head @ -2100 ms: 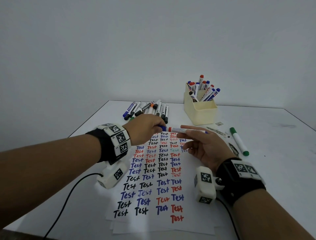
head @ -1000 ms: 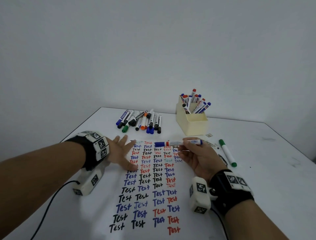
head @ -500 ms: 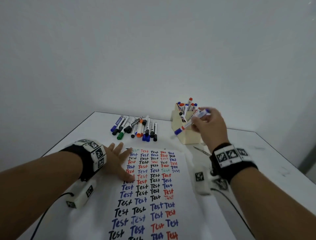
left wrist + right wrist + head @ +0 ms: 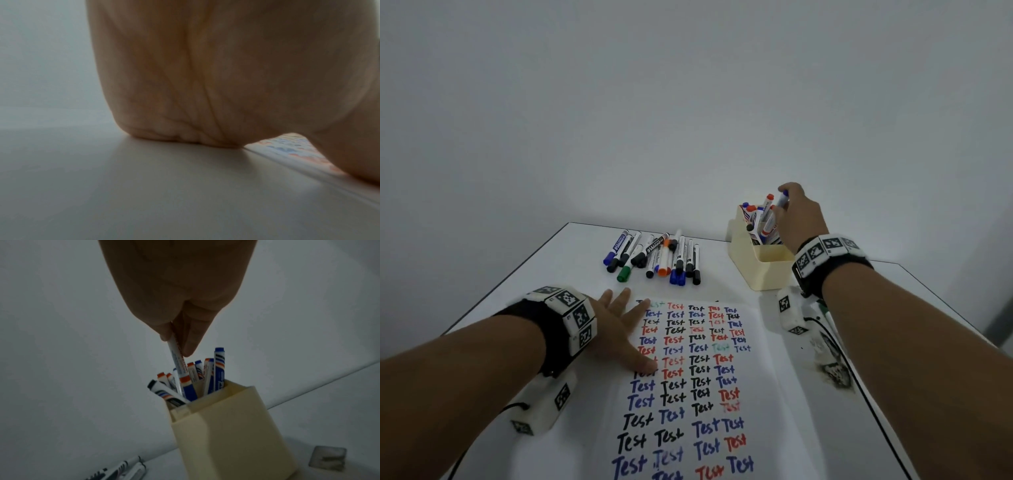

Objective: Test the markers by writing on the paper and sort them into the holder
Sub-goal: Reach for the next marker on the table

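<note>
White tabletop point(image 4: 859, 428) and bare wall frame the scene. Sheets of paper point(image 4: 767, 394), filled with "Test" in rows, are pressed flat by the spread left hand point(image 4: 616, 329). At far right, a blue-capped marker point(image 4: 180, 369) is pinched upright, cap down, by the right hand point(image 4: 796, 219), directly above the cream plastic holder point(image 4: 760, 263), its cap already between the slim stored barrels. Untested markers point(image 4: 657, 257) are seen lying far centre.
</note>
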### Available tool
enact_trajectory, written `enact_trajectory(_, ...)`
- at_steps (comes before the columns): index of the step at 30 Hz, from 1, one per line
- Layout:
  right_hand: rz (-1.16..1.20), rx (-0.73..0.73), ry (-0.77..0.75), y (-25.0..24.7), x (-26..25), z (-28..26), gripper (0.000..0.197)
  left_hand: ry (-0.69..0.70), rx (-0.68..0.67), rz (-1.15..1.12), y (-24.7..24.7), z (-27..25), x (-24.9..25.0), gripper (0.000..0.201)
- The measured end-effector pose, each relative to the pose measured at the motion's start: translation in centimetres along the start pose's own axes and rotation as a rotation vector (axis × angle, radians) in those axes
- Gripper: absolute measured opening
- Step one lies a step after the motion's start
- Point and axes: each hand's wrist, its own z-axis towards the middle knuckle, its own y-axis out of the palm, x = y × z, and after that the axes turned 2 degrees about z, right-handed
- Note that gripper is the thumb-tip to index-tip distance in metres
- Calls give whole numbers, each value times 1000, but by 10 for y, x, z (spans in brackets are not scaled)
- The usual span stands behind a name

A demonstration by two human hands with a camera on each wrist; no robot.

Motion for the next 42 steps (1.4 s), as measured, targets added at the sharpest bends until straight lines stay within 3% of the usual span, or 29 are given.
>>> enact_trajectory(6,-189,-211,70,16,2,-3,39,17,7,-2,2,3,-2,144)
enact_trajectory(9,-303,-341,36,17,1,-12,57,17,7,-9,2,4,-3,143)
enact_trajectory(15,-236,-342,51,13,3,-20,89,4,7,-10,2,6,-4,143)
enact_trajectory(20,58,-29,30,14,-3,-36,52,-2,14,-1,1,1,-1,141)
enact_trajectory(22,111,-118,33,17,-11,-44,38,0,19,-2,1,-2,0,140)
enact_trajectory(24,77,-336,-23,19,-23,-55,33,1,23,-3,1,-2,0,141)
enact_trajectory(27,-144,-598,-198,29,-37,-65,38,-6,32,-7,3,-1,0,143)
enact_trajectory(31,-342,-760,-274,56,-37,-63,45,-1,39,-11,3,1,0,145)
enact_trajectory(38,-526,-853,-236,76,-37,-55,46,10,33,-18,3,3,-4,142)
enact_trajectory(42,-517,-758,-208,70,-37,-51,36,8,25,-22,2,2,-3,140)
